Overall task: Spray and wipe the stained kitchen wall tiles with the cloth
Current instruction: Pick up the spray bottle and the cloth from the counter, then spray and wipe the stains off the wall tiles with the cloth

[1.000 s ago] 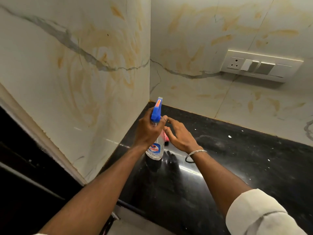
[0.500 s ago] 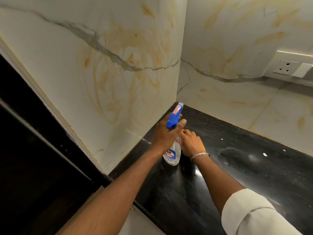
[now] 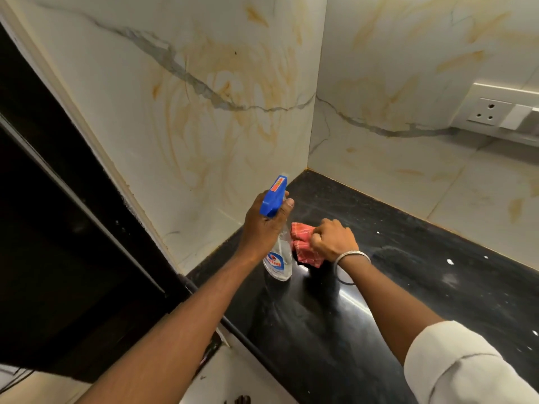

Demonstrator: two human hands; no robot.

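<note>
Just one bottle point(image 3: 278, 261), one cloth point(image 3: 304, 249)

My left hand point(image 3: 264, 225) grips the clear spray bottle point(image 3: 277, 259) by its blue trigger head. My right hand point(image 3: 332, 240) clutches the red checked cloth point(image 3: 303, 246) on the black countertop point(image 3: 408, 258), below the orange-stained wall tiles point(image 3: 221, 118).

The blue-headed spray bottle point(image 3: 277, 259) leaned toward 12 o'clock — the red checked cloth point(image 3: 304, 248) sat bunched just at its 3 o'clock; orange-smeared wall tiles point(image 3: 221, 123) rose at 11 o'clock.
</note>
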